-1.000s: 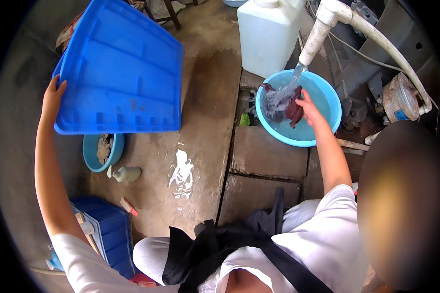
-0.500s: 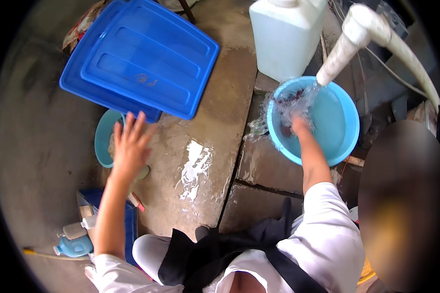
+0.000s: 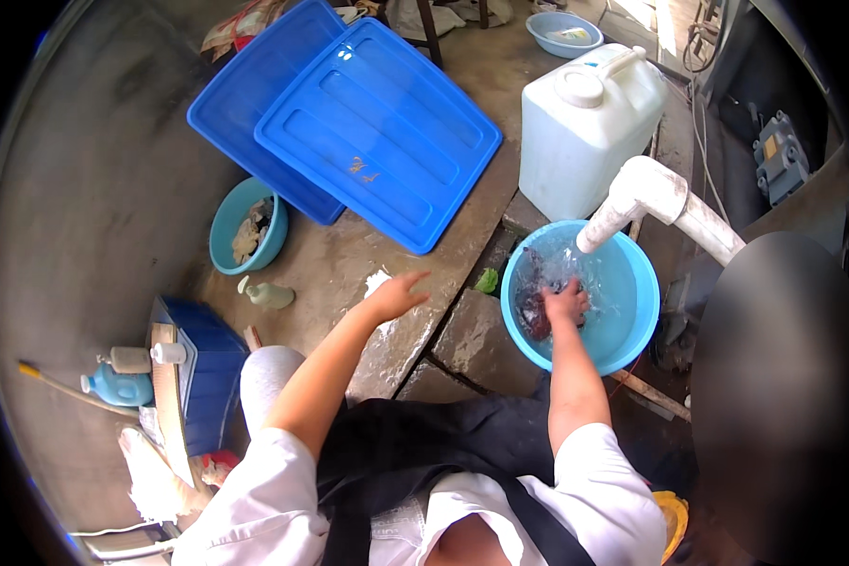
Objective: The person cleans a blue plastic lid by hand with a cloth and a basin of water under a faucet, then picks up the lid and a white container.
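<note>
My right hand (image 3: 566, 304) is in a light blue basin (image 3: 647, 311) at the right, its fingers spread at the splashing water. Beside and partly under it lies a dark reddish, soft-looking thing (image 3: 535, 316); splashes blur what kind it is. From a white plastic pipe (image 3: 623, 208) above, water runs into the basin. My left hand (image 3: 398, 294) hangs over the wet floor, left of the basin. It holds nothing, and its fingers are stretched toward the right.
A big white jerrycan (image 3: 585, 132) stands behind the basin. Two blue plastic lids (image 3: 377, 141) lean at the far left. Near them are a teal basin (image 3: 222, 236) with cloths and a pump bottle (image 3: 269, 294). A dark blue box (image 3: 212, 377) stands at my left.
My left hand has swung right, from near the teal basin to the middle. My right hand stays in the light blue basin, now more visible. The view has shifted.
</note>
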The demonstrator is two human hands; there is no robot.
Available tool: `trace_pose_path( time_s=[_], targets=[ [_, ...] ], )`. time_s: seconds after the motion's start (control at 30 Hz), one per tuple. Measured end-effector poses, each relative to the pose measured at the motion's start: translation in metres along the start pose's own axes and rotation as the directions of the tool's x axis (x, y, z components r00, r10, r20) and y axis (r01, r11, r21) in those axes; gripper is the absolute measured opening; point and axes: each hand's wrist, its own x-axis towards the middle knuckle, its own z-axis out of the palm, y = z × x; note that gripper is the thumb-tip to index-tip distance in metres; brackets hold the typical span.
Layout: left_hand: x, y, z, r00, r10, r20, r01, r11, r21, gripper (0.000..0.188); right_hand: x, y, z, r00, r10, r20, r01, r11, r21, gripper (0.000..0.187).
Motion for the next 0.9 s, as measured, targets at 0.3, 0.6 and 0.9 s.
trace_pose_path(
  time_s=[0.3,0.6,0.9],
  targets=[
    [0.104,-0.134,-0.043,0.525,-0.823,-0.217,0.069,0.295,-0.953,0.097,0.011,0.051,0.024,0.901,-0.248,0.357,0.119,0.931,0.345,0.043],
    [0.181,-0.222,-0.188,0.264,-0.9,-0.347,-0.766,0.023,-0.643,0.037,0.005,0.092,0.032,0.92,-0.163,0.356,0.044,0.947,0.318,0.045],
    [0.077,-0.274,-0.286,0.145,-0.686,-0.713,-0.806,0.336,-0.487,0.019,-0.004,0.064,0.015,0.899,-0.029,0.436,-0.174,0.892,0.417,0.041]
  ],
)
